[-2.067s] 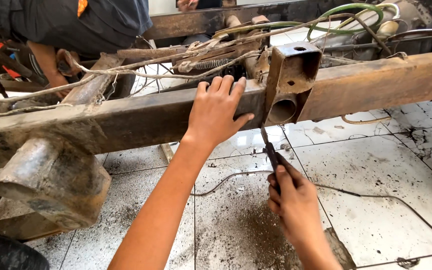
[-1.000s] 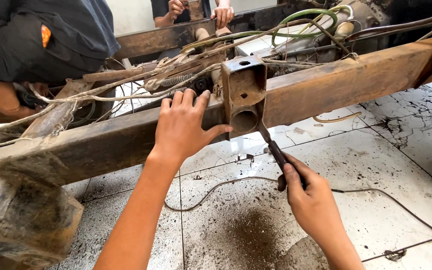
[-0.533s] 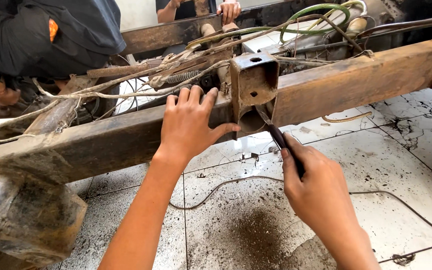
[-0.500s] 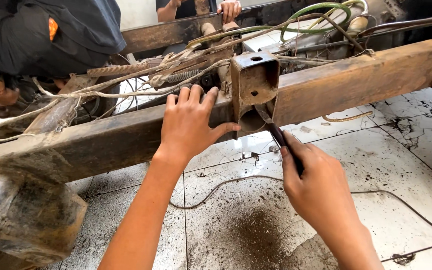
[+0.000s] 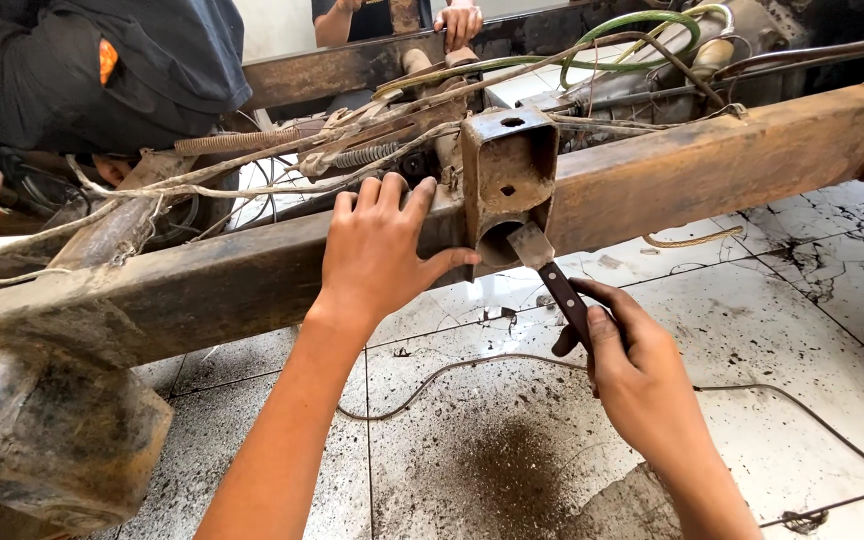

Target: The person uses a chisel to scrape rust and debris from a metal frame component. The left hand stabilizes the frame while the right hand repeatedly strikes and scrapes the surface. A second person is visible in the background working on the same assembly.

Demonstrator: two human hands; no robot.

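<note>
Scraper point(image 5: 550, 275) pinched in the right hand point(image 5: 642, 380) slants up-left, blade tip at the rusty bracket point(image 5: 508, 185) opening (nearer the flat, spread left hand point(image 5: 377, 250) braced on the rusty beam point(image 5: 712, 165)).

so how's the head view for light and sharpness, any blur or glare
Head view: even daylight, no harsh glare; left hand on the rusty beam and right hand holding the scraper look sharp; soft shadows under the beam; slight wide-angle bend toward the edges.
</note>
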